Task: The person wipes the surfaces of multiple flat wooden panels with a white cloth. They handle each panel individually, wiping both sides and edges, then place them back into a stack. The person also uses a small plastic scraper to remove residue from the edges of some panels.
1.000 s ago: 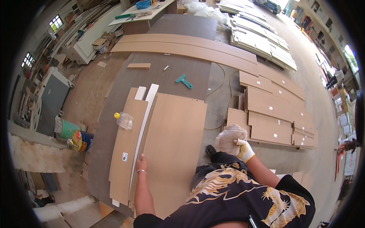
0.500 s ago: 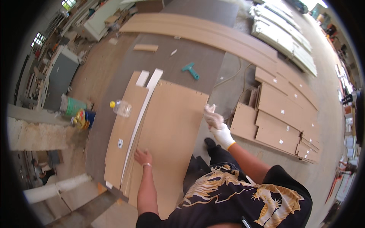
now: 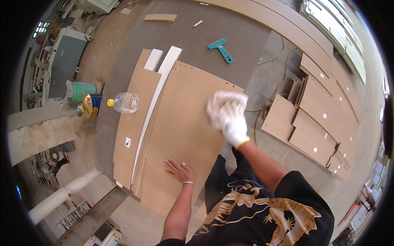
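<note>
My left hand [image 3: 177, 169] lies flat and open, palm down, on the near part of the big brown panel [image 3: 180, 123], close to its near edge. Beyond that edge the grey bench [image 3: 230, 37] ends and the floor drops away beside my legs. My right hand [image 3: 234, 128], in a white glove, is closed around a bunched white cloth [image 3: 223, 107] and presses it onto the panel near its right edge, which runs diagonally away from me. Right of that edge the bench shows bare, with a cord looping across it.

Left of the panel a thin white strip [image 3: 158, 88] lies along its left edge, touching it, and past the strip sits a narrower brown board [image 3: 133, 123]. A clear plastic bottle [image 3: 123, 102] with a yellow cap lies on its side across that board's left edge.

Past the panel's far edge the bench is open grey surface, with a teal scraper [image 3: 221, 49] lying well apart from the panel. Farther right, smaller cut boards [image 3: 312, 119] are stacked on the floor.
</note>
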Tool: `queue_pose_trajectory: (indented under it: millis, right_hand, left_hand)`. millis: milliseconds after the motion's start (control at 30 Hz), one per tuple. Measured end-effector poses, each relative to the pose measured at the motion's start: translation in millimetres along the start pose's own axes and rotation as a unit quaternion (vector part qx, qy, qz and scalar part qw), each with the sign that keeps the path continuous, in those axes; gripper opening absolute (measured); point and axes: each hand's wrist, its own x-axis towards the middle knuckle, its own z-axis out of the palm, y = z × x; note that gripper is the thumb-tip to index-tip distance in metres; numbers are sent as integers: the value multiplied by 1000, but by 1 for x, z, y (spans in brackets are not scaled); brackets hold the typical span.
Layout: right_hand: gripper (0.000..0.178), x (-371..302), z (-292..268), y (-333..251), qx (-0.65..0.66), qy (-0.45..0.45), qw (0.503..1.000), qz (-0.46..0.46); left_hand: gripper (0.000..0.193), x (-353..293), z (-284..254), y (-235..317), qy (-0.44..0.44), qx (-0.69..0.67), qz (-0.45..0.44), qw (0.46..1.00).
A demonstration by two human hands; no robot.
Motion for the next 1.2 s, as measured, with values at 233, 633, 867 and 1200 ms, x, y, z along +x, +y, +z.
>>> queue_pose_trajectory:
  millis: [233,633,867,1200]
  right_hand:
    - [62,32,0,33,-54,56,997,-22]
    - [47,247,49,-91,-65,89,967,-232]
    - [50,121,-7,-3,5,95,985,-146]
    - [55,145,86,-192,-89,133,885,-438]
  left_hand:
    - [83,-2,-9,3,23,-21,42,999]
    - [84,-4,-11,4,21,-41,44,998]
    - [81,-7,-15,5,-38,-112,4,993]
    - [78,-5,-23,7,-48,-111,4,993]
